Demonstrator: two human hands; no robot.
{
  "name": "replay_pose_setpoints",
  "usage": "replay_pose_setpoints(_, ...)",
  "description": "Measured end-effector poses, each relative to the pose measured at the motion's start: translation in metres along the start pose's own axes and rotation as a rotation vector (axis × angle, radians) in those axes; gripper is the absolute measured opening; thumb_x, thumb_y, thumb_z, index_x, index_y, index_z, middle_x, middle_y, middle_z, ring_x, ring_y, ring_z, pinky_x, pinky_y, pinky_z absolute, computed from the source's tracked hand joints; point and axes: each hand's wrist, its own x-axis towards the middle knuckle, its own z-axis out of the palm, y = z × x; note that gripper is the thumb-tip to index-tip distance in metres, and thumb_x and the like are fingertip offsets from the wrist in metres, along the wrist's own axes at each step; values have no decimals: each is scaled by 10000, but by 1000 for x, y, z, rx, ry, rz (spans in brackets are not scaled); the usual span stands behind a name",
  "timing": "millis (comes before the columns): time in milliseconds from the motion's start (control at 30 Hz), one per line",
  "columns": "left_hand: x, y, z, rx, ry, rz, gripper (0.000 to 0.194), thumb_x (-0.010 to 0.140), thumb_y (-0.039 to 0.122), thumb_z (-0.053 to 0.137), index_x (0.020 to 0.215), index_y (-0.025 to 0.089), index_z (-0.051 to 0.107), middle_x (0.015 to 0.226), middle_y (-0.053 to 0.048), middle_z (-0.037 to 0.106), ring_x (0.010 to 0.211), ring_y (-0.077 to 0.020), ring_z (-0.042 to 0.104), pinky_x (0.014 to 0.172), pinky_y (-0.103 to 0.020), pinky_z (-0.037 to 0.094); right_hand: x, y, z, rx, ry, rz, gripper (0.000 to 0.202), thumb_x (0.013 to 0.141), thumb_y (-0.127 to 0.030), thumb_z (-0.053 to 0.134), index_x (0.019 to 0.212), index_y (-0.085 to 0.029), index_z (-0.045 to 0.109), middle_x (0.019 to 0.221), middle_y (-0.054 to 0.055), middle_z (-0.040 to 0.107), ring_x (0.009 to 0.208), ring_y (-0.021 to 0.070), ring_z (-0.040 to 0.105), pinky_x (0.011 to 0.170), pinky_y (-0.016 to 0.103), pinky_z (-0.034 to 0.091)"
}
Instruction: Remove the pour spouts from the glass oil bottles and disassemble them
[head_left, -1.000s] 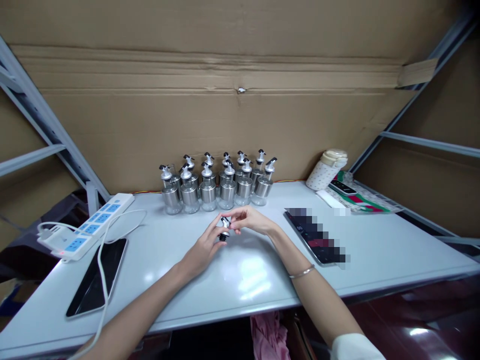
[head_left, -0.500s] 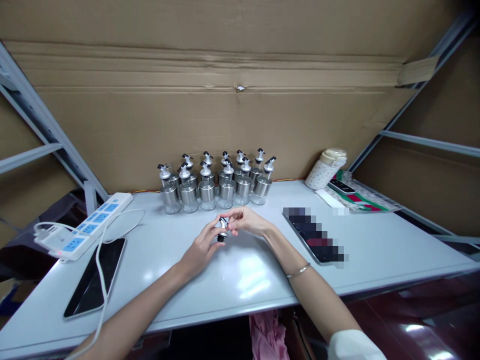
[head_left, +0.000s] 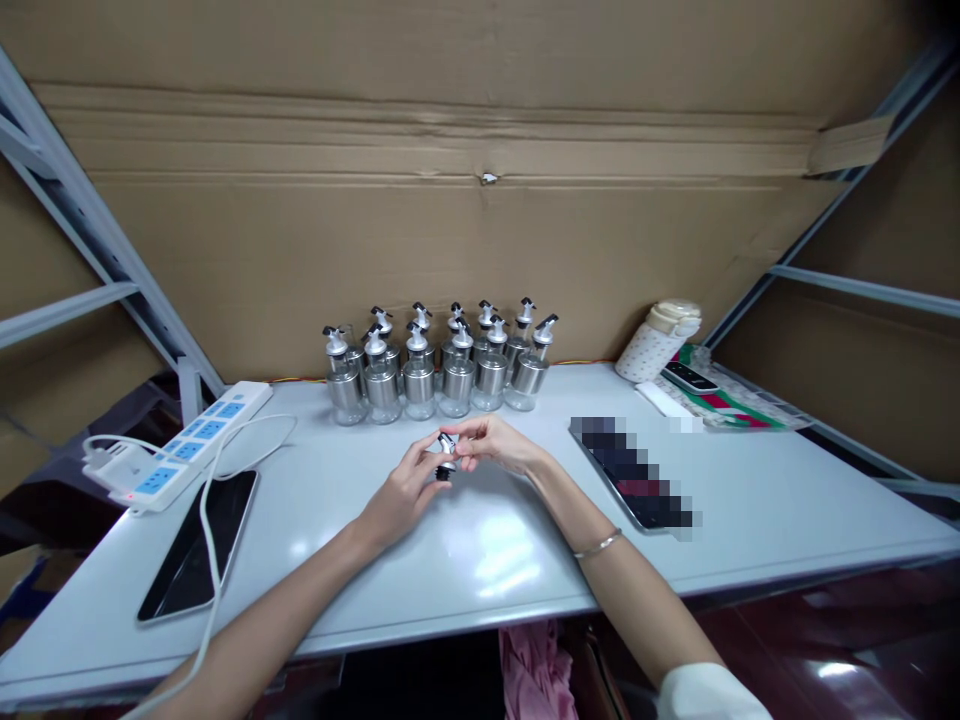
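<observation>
Between my hands, just above the table, is a bottle pourer spout with a silver body, a black flip top and a black ribbed stopper pointing down. Fingers and thumb of my left hand pinch it from the left. My right hand reaches in from the other side, its fingertips closed at the spout's upper part. Beyond them stand two rows of glass bottles with steel bands; most carry the same kind of spout. One bottle at the back left seems to lack a spout, though it is partly hidden.
To the left, a white power strip with a cable lies beside a black tablet. On the right are a pixelated dark device, a white flask, a small white box and a patterned bag. Cardboard backs the table.
The camera view has shifted slightly, so the background sits a little farther right. Both hands keep nearly the same pose around the pourer spout.
</observation>
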Motion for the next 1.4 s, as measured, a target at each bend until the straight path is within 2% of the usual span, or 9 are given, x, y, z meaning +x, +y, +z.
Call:
replay_pose_setpoints(300, -3, -6, 5, 70, 52, 18, 245, 904, 201, 508, 1147, 198, 541, 1251, -134, 438, 993, -201, 611, 891, -383, 527, 0, -1, 10, 37, -22, 14, 583, 566, -293, 839, 1101, -125, 680, 661, 19, 710, 525, 90, 643, 548, 206, 514)
replay_pose_setpoints(433, 1, -7, 1, 46, 59, -15, 257, 896, 204, 526, 1152, 196, 549, 1230, -125, 482, 991, -193, 617, 913, -369, 511, 1, -4, 13, -19, -15, -44, 536, 616, -286, 810, 1104, -115, 667, 668, 8, 697, 525, 96, 641, 555, 224, 518)
replay_pose_setpoints(633, 6, -6, -1, 0, 94, -25, 226, 902, 202, 519, 1123, 194, 569, 1311, -138, 465, 989, -184, 630, 925, -368, 499, -1, -8, 14, -90, -14, -163, 476, 695, -270, 753, 1126, -132, 606, 645, -27, 643, 554, 119, 653, 535, 229, 507)
replay_pose_setpoints(800, 5, -8, 0, 3, 103, -34, 228, 900, 236, 527, 1120, 204, 580, 1339, -132, 464, 1038, -202, 615, 932, -377, 493, 0, -8, 14, -63, -32, -176, 479, 679, -273, 762, 1105, -136, 591, 651, -30, 646, 546, 121, 655, 514, 221, 493)
replay_pose_setpoints(1067, 6, -6, -1, 3, 109, -80, 229, 892, 265, 533, 1106, 227, 604, 1359, -115, 466, 974, -193, 637, 902, -386, 515, 4, -3, 13, -38, -37, -182, 471, 658, -331, 775, 1045, -141, 585, 621, -37, 643, 525, 111, 634, 504, 221, 463)
replay_pose_setpoints(1233, 7, -3, -2, 18, 111, -107, 230, 899, 293, 519, 1096, 228, 618, 1368, -122, 465, 980, -211, 645, 810, -363, 556, 6, -2, 14, -46, -32, -183, 443, 659, -350, 769, 1005, -135, 595, 620, -33, 631, 535, 114, 629, 501, 218, 443)
replay_pose_setpoints(1400, 6, -2, -2, 29, 112, -124, 246, 893, 316, 528, 1106, 233, 620, 1388, -121, 460, 1040, -235, 628, 864, -391, 536, 4, -4, 14, -74, -8, -190, 475, 637, -381, 781, 1004, -139, 601, 629, -33, 636, 526, 113, 622, 508, 229, 444)
